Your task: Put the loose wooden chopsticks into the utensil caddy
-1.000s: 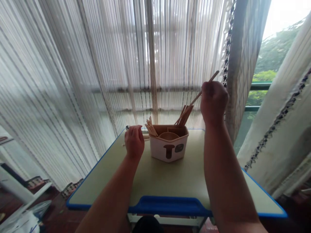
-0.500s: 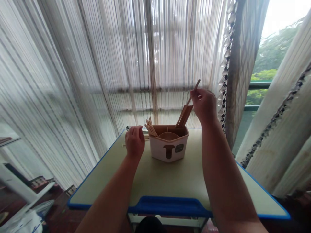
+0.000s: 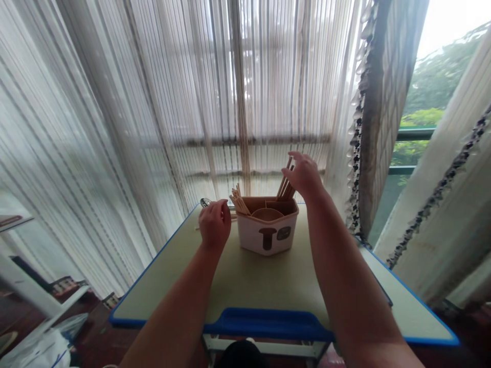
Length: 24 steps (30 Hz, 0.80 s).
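Observation:
A white and brown utensil holder with compartments stands on the table. Several chopsticks lean upright in its back right part. My right hand is over their tops, thumb and index finger apart, fingertips at or touching the upper ends. A bunch of thin light sticks stands in the left compartment. Left of the holder, my left hand is curled closed; whether anything is inside is hidden. Just behind it lie a slotted metal spoon and some thin sticks, partly covered by the hand.
The pale table has a blue edge and a blue front tray. Sheer striped curtains hang right behind it. A dark flat thing lies partly behind my right forearm. A white frame stands at the left.
My right hand has come down and left, lowering the chopstick it held up into the bundle, and its fingers have spread. The left hand has barely moved.

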Available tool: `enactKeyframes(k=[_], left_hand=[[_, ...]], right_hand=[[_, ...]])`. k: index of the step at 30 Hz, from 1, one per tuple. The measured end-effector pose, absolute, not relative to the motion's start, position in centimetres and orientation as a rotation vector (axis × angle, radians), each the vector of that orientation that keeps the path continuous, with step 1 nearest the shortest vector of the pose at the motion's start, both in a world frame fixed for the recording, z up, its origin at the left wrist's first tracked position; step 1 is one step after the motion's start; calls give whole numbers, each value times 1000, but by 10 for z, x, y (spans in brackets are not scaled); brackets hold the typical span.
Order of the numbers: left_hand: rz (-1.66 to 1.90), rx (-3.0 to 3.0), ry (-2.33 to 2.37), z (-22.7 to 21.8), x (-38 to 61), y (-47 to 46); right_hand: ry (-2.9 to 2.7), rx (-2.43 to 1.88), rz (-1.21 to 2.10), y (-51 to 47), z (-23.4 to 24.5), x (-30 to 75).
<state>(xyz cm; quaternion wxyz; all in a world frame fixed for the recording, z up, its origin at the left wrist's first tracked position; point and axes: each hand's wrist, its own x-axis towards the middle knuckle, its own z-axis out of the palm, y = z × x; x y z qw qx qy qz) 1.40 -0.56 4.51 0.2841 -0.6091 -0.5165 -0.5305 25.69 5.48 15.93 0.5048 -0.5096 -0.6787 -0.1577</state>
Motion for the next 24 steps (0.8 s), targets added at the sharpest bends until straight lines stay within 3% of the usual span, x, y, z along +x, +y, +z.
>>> enactKeyframes(k=[8,15,24], left_hand=[[-1278,-1582,-1647,47,15,-4],[-545,-1714,-2257,29,10,7],[-156,-1897,-2412,13,6,17]], right_hand=[[-1734,-1216,-339,53,163,259],[-1824,-1223,-413,53,164,263],[-1823,-1309,-416,50,166,267]])
